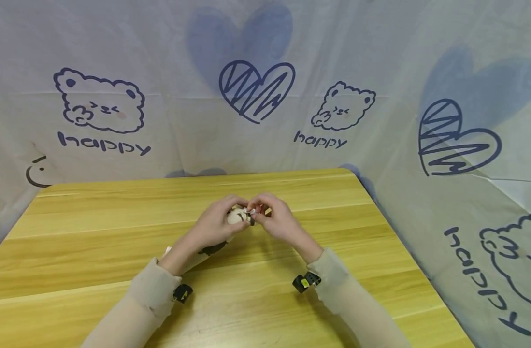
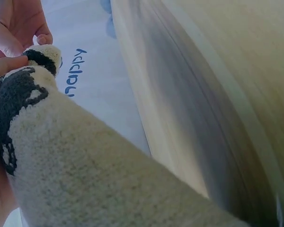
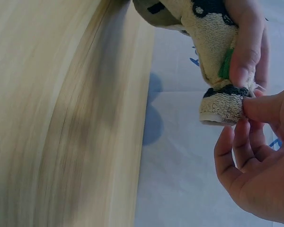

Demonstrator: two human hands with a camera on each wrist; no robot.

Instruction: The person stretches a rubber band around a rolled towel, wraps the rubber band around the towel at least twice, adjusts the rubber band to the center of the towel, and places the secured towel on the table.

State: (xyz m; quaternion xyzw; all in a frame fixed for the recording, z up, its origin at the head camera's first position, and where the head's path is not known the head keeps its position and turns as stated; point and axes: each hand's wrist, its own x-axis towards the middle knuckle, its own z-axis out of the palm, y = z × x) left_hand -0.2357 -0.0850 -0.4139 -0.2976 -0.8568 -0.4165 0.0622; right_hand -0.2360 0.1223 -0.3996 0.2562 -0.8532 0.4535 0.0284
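Note:
A cream terry towel (image 3: 215,45) with black and green patterning is gathered into a long bundle, narrowed at a neck near one end. My left hand (image 1: 214,223) grips it around that neck, thumb along the near side. Beyond the neck sticks out a short knob-like end (image 3: 222,108) with a black band. From the right, my right hand (image 1: 279,221) pinches a thin pale string (image 3: 259,88) at the neck between thumb and fingertips. The towel's wide body (image 2: 99,161) runs back under my left wrist, which partly hides it in the head view.
Under both hands lies a wood-grain table (image 1: 108,232). A pale cloth curtain (image 1: 182,121) printed with bears and hearts hangs behind the table's far edge and along its right side. Each wrist carries a black strap (image 1: 306,281).

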